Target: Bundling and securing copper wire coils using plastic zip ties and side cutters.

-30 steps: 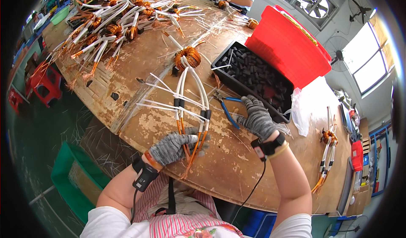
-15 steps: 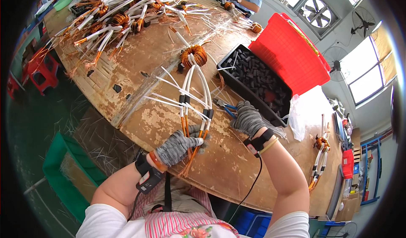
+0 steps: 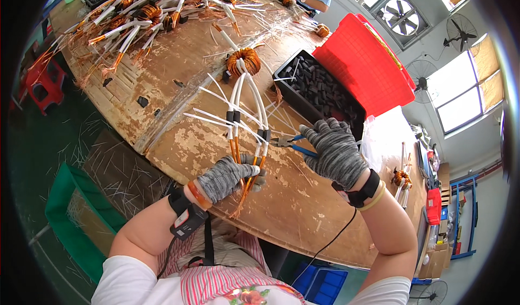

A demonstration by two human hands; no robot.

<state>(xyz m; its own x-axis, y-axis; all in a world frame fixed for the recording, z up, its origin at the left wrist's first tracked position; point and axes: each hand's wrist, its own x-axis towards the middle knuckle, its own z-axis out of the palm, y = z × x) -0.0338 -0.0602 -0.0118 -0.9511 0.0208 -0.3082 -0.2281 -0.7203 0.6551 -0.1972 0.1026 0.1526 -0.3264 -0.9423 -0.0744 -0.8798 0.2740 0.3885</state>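
Note:
My left hand (image 3: 227, 177), in a grey knit glove, is closed around the bare copper ends of a toroidal coil's leads. The copper-wound coil (image 3: 243, 62) lies on the table beyond it. White sleeves (image 3: 237, 92) cover its leads, with black tube pieces (image 3: 263, 135) lower down. Thin white strips (image 3: 208, 118), like cable-tie tails, stick out from the leads to the left. My right hand (image 3: 337, 154), gloved alike, holds blue-handled pliers (image 3: 297, 143). Their jaws are at the black piece on the right-hand leads; whether they touch it I cannot tell.
A black bin (image 3: 319, 91) of short black tube pieces stands beyond my right hand, beside a red crate (image 3: 363, 66). Many coils (image 3: 149, 13) are heaped far left. Another coil (image 3: 402, 179) lies at right. A co-worker's arm (image 3: 311, 1) shows at the far edge.
My right hand has lifted the pliers from beside the black bin and turned them, bringing the jaws left to the leads. My left hand keeps its grip on the copper ends.

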